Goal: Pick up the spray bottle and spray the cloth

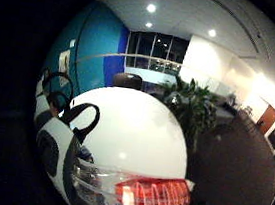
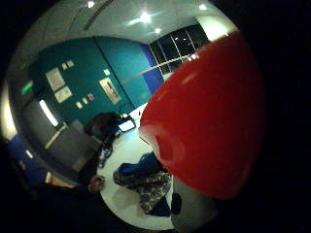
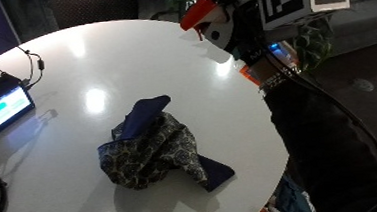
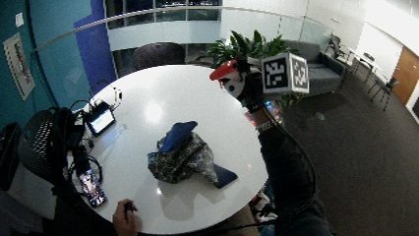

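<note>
My gloved right hand (image 3: 245,37) grips the spray bottle (image 3: 208,18) and holds it in the air over the far right edge of the round white table (image 3: 105,56). The bottle has a red spray head (image 4: 224,70) over a white body, and the head points out over the table. That red head (image 2: 209,121) fills much of the thumb side palm view. A crumpled dark blue patterned cloth (image 3: 155,148) lies in a heap in the middle of the table, well in front of and below the bottle. The cloth (image 2: 146,182) also shows past the red head.
A small lit screen (image 3: 1,106) with cables sits at the table's left edge, and a phone (image 4: 92,187) lies near the front left. A bare left hand (image 4: 124,216) rests at the near edge. A dark chair (image 4: 157,54) and a potted plant (image 4: 252,46) stand behind the table.
</note>
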Demonstrator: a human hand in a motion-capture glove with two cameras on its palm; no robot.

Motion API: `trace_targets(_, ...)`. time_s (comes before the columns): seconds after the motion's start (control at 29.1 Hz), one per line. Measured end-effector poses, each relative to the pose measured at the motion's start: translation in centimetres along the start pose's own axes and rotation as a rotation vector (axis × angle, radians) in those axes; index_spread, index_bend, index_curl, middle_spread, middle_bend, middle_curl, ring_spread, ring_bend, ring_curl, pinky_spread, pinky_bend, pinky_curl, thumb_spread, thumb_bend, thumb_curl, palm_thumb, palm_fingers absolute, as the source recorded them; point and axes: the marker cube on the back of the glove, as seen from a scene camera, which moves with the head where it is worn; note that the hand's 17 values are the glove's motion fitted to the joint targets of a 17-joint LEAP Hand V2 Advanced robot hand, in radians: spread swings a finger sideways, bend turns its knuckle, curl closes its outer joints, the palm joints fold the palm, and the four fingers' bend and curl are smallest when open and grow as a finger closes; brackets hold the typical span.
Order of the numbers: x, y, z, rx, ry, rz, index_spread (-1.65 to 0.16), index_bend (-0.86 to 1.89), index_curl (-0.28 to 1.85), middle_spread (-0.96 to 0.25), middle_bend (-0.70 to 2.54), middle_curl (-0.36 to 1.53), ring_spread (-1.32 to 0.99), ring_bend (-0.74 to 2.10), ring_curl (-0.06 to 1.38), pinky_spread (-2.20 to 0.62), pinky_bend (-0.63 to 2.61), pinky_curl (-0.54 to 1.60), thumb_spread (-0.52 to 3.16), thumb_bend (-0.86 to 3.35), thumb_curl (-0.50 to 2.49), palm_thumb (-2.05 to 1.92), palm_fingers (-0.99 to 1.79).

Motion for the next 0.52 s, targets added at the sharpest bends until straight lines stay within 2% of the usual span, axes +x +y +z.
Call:
trace_targets(0.24,-2.3,-2.2,-1.1,-0.079,0.148,-0.212,-0.28,0.34,0.52,-0.24,0.54,0.51,-0.23,0.67,0.46,-0.34,0.45,0.41,0.36,-0.03,0.68,0.91,1.43)
trace_targets(0.52,-4.2,-2.3,0.0,-0.191,0.322,-0.407,-0.28,0.35,0.53,-0.24,0.55,0.51,-0.23,0.68,0.46,-0.34,0.45,0.41,0.32,-0.03,0.71,0.89,1.42)
